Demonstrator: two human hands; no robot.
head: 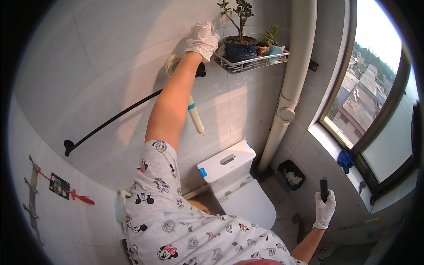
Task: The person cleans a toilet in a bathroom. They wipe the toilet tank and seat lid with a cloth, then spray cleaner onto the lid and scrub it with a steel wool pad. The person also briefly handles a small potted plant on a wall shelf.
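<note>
My left hand (pixel 202 40), in a white disposable glove, is raised against the tiled wall at the left end of a metal wire shelf (pixel 246 69). Its fingers are curled; whether they grip anything is hidden. On the shelf stands a jade-like plant in a dark blue speckled pot (pixel 240 49). Behind my forearm hangs a brush-like tool with a round head (pixel 173 64) and a cream handle (pixel 196 120) with a teal band. Lower right, my right hand (pixel 324 209), gloved too, grips a slim black object (pixel 324 189) held upright; its kind is unclear.
A black towel bar (pixel 114 119) crosses the wall. Below stands a white toilet (pixel 246 202) with its lid down. A drain pipe (pixel 285 112), a black waste bin (pixel 291 175) and a window sill (pixel 331 149) with a blue cloth (pixel 345 161) are right.
</note>
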